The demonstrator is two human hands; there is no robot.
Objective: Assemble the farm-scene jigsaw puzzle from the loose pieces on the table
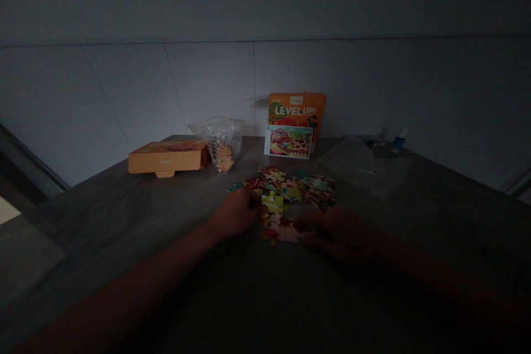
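With fingers curled nearly together on the left hand point(233, 213), just beside the left edge of the joined puzzle pieces point(279, 228); too dark to tell whether gripping one. With thumb and forefinger parted on the right hand point(335, 229), at the right end of the same row; again impossible to tell of any grip. Set between both hands on the grey table point(136, 218), long axis running sideways, with a green piece point(270, 204) at the left end pointing its tab away. Just beyond, heaped loosely: more pieces point(317, 183). Farther back, upright: a picture card point(289, 141) before an orange box point(296, 110).
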